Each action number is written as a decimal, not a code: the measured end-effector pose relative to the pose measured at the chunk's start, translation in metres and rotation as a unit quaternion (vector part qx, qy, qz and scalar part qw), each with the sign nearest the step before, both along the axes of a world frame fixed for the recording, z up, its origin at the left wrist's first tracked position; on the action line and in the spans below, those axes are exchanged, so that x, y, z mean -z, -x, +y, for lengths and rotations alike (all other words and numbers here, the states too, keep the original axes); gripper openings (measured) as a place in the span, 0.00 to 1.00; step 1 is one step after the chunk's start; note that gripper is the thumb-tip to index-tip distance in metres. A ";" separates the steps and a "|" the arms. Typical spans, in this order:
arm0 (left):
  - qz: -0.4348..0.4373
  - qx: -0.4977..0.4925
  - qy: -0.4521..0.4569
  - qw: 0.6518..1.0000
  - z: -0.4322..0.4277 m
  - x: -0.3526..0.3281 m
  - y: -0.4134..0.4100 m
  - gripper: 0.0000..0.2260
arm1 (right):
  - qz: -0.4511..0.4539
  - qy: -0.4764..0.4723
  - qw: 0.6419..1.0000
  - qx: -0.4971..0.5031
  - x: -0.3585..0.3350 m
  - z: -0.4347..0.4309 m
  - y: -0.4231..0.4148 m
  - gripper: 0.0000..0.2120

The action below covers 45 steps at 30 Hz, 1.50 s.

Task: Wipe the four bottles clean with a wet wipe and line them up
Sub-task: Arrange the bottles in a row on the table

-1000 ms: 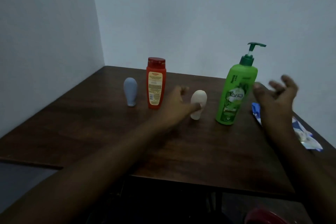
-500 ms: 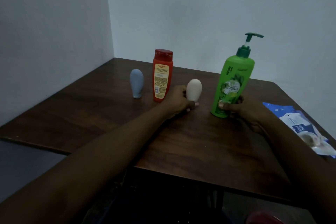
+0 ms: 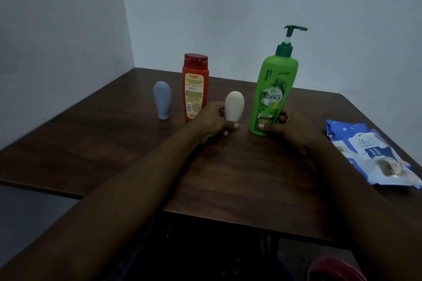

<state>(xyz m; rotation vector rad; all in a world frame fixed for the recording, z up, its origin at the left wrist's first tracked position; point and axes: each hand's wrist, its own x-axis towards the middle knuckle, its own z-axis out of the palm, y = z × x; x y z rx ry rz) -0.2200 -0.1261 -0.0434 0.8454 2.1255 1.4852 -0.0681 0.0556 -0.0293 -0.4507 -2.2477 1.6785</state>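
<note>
Four bottles are stood upright in a row on the dark wood tabletop [image 3: 239,178]: blue-grey bottle [image 3: 162,100], red bottle [image 3: 195,86], cream bottle [image 3: 234,107], green pump bottle [image 3: 273,92]. The cream bottle's base is gripped by the left hand [image 3: 213,122], fingers wrapped around it. The green pump bottle's lower part is clasped by the right hand [image 3: 288,131]. A blue wet wipe pack [image 3: 370,153] is laid flat at the right edge, apart from the bottles.
</note>
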 end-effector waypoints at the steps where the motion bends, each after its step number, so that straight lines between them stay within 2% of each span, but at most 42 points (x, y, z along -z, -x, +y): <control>1: -0.002 -0.002 -0.002 1.000 0.000 0.000 0.000 0.28 | 0.003 0.002 1.000 0.002 0.000 0.001 -0.001 0.23; 19: 0.001 -0.015 -0.006 1.000 0.002 0.001 -0.001 0.28 | 0.024 0.018 1.000 -0.009 0.003 0.005 -0.004 0.25; 45: 0.005 -0.016 0.003 1.000 0.000 0.002 -0.001 0.28 | 0.002 0.002 1.000 -0.006 0.003 0.005 -0.005 0.26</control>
